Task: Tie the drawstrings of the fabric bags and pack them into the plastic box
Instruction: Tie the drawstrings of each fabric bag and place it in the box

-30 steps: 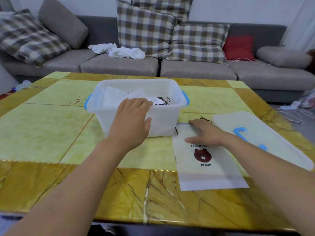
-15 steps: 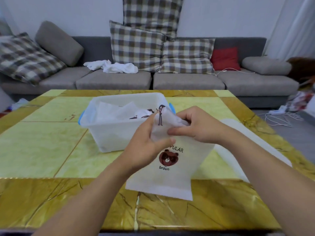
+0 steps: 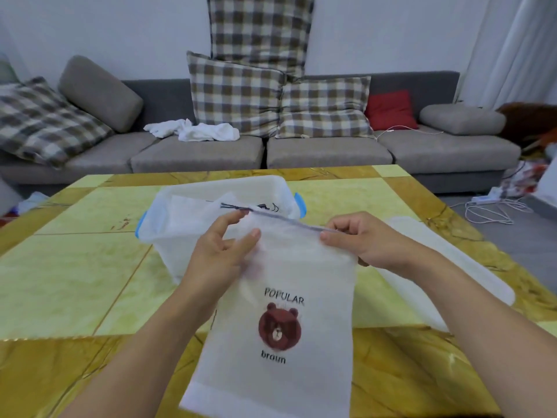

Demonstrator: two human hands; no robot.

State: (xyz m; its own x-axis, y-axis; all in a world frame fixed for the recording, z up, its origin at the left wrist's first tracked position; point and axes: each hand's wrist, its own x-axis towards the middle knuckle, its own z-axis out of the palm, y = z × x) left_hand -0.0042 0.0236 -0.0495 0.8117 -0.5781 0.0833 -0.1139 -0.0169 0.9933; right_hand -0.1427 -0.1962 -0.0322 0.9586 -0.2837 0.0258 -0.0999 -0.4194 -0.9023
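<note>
A white fabric drawstring bag with a brown bear print (image 3: 280, 321) hangs between both hands above the near edge of the yellow marble-patterned table (image 3: 69, 276). The left hand (image 3: 220, 251) pinches its top left corner, and the right hand (image 3: 358, 239) grips the top right; a dark drawstring (image 3: 271, 214) stretches between them. The translucent plastic box with blue latches (image 3: 168, 212) sits just behind, holding more white bags.

home living room, grey sofa (image 3: 271, 152), plaid cushions (image 3: 235, 95), marble-look table (image 3: 75, 267)

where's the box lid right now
In the head view the translucent lid lies flat on the table's right side, just right of the bear-print bag and behind the right hand.
</note>
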